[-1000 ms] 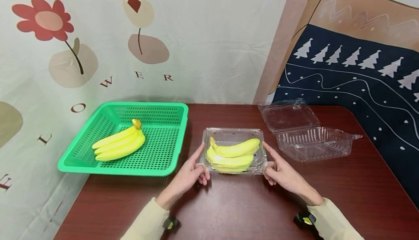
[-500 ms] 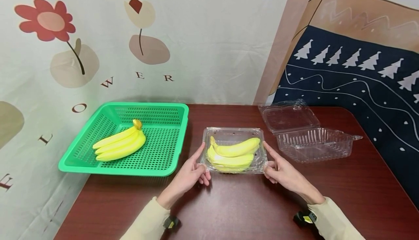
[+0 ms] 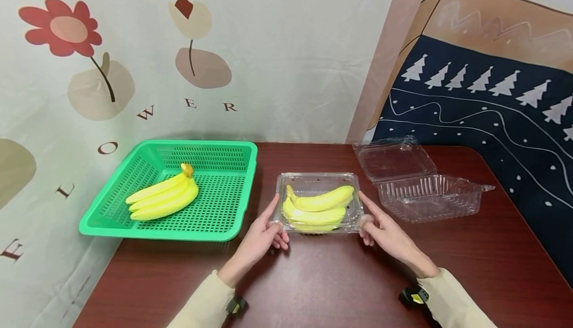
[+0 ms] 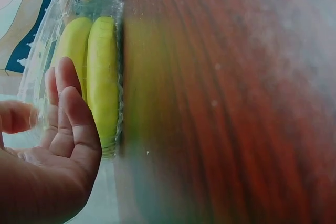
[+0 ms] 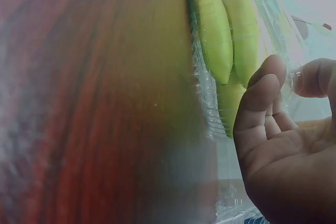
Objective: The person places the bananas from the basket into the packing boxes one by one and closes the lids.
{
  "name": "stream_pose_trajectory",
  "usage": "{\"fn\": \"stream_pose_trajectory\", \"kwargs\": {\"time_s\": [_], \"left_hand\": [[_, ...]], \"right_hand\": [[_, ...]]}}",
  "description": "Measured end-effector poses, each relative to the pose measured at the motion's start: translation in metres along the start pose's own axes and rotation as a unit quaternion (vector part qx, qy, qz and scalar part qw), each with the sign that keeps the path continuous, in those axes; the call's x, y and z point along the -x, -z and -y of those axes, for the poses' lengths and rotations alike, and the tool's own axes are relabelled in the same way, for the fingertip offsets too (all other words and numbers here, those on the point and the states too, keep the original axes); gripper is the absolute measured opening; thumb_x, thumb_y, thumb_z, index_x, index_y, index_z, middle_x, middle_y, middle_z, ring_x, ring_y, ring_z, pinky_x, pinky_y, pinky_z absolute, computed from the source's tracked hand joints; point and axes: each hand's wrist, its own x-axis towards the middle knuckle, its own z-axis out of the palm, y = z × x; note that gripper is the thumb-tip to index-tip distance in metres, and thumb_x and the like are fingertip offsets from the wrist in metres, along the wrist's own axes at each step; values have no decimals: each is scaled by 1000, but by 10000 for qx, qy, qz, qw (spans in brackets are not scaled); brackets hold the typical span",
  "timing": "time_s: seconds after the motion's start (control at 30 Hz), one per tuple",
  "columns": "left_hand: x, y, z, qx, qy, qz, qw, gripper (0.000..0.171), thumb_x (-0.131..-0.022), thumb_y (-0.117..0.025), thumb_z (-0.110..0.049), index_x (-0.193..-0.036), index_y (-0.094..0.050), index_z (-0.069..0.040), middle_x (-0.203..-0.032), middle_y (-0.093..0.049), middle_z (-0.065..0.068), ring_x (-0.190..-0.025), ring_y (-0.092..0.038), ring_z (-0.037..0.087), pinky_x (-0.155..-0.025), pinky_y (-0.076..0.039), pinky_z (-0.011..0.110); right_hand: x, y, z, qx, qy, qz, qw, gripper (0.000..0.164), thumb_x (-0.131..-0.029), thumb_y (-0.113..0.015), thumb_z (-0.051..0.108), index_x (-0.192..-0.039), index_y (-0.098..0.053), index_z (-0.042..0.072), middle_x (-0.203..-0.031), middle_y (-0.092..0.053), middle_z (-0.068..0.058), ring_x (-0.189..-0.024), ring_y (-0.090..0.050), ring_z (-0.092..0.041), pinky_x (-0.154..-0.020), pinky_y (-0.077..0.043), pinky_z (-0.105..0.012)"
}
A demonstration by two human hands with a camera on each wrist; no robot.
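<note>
A lidded clear plastic clamshell box with yellow bananas inside sits mid-table in the head view. My left hand grips its near left corner, thumb on the rim and index finger stretched along the side. At the opposite corner, my right hand holds the rim the same way. In the left wrist view, the thumb meets the clear rim while the other fingers bend beneath it. Seen from the right wrist, the thumb and fingertips close on the rim beside the bananas.
A green perforated basket with another bunch of bananas stands on the left. To the right lies a second clear clamshell, lid folded back. A printed curtain hangs behind the dark red-brown table.
The clamshell box with bananas has shifted slightly away from me, its front edge now a little higher in the head view. Both hands stay on its corners; the right thumb has moved slightly.
</note>
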Motion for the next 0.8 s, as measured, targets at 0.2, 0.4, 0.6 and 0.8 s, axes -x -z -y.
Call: {"fn": "stream_pose_trajectory", "kwargs": {"time_s": [0.2, 0.4, 0.6, 0.8], "left_hand": [[1, 1, -3, -817, -156, -509, 9952, 68, -102, -50, -8, -165, -29, -22, -75, -64, 10, -62, -64, 20, -61, -57, 34], [4, 1, -5, -1815, -445, -1018, 9771, 56, -107, -53, -24, -161, -40, -19, -108, -57, 7, -84, -60, 19, -83, -52, 37], [7, -2, -5, -1830, -906, -1003, 9738, 58, -109, -51, -31, -161, -37, -9, -161, -38, 14, -135, -51, 30, -110, -43, 52], [9, -4, -6, -1907, -1154, -887, 9708, 61, -110, -47, -33, -162, -33, -5, -169, -27, 14, -154, -28, 30, -121, -25, 55]], "right_hand": [[2, 0, 1, 498, -34, -425, 9978, 61, -106, -51, 5, -163, -30, 11, -88, -60, -9, -71, -62, -22, -61, -54, -33], [6, -2, 4, 1181, -92, -836, 9894, 54, -109, -55, 23, -160, -41, 12, -118, -60, -11, -94, -63, -20, -77, -54, -31], [6, -4, 5, 1443, 134, -778, 9864, 64, -106, -60, 26, -163, -33, 12, -162, -38, -13, -138, -50, -35, -100, -52, -50], [4, -6, 4, 1504, 125, -680, 9862, 79, -101, -69, 30, -165, -27, 12, -170, -22, -14, -137, -52, -37, -103, -49, -53]]}}
